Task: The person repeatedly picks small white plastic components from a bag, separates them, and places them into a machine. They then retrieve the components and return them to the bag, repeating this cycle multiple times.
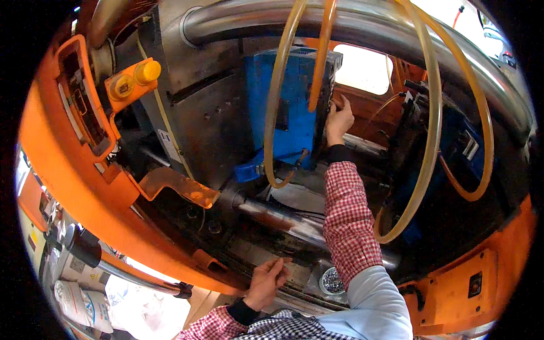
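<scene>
My right arm, in a red checked sleeve, reaches into a machine. My right hand [339, 120] is at the right-hand face of a blue mould block [262, 105], its fingers bent and drawn together against that face. Whatever they pinch is too small to make out. Lower down, my left hand [265, 284] hovers near the machine's front edge, thumb and fingers curled together. Any small thing between them cannot be made out. To its right stands a round cup [332, 281] of small shiny metal pieces, partly beside my right sleeve.
Clear hoses [429, 141] loop down in front of the blue block and to the right. A thick steel bar [243, 25] crosses above, another [283, 221] below. An orange guard [73, 192] curves along the left; white sacks [82, 306] lie beyond it.
</scene>
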`<state>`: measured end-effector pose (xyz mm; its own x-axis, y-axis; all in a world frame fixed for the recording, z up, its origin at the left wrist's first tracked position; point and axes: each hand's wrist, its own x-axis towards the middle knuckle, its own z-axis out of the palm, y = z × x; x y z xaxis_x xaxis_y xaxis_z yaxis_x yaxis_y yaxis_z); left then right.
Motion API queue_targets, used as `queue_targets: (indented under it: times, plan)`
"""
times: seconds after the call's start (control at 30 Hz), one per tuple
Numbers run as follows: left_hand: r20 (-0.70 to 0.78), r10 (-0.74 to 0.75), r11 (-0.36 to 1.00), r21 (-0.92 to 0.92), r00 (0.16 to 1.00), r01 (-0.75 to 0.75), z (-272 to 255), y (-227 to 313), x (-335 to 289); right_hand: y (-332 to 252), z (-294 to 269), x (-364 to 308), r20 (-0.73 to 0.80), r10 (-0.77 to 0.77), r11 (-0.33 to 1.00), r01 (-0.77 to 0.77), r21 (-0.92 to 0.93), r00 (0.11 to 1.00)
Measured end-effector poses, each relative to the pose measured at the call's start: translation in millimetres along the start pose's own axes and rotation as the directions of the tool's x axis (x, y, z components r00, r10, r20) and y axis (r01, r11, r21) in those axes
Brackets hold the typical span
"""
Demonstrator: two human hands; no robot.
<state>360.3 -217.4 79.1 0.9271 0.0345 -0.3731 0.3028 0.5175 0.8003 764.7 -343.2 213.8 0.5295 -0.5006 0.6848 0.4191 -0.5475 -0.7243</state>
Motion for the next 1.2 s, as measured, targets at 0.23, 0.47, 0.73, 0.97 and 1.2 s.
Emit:
queue_targets:
  times: [0.23,0.47,0.73,0.97,1.2]
  plan:
    - [0.012,0.01,1.0,-0.011,1.0,-0.01,0,6,-5,9,1,1,-0.004,-0.074,0.997,0.074,0.014,0.997]
    - [0.035,0.042,0.999,-0.019,0.999,-0.041,-6,-1,-6,-2,-4,2,0.004,-0.085,0.995,0.085,-0.061,0.996]
    - [-0.015,0.044,0.999,-0.004,0.999,-0.044,-9,-3,-16,-28,-15,-10,0.229,0.025,0.985,0.014,-0.169,0.973]
    - [0.231,0.057,0.997,0.033,0.971,-0.066,8,-2,-11,-10,-82,-35,0.238,-0.296,0.95,0.259,0.175,0.925]
    - [0.21,0.225,0.971,-0.126,0.951,-0.202,17,2,-8,-77,-256,-214,0.834,-0.442,0.896,0.206,0.393,0.33]
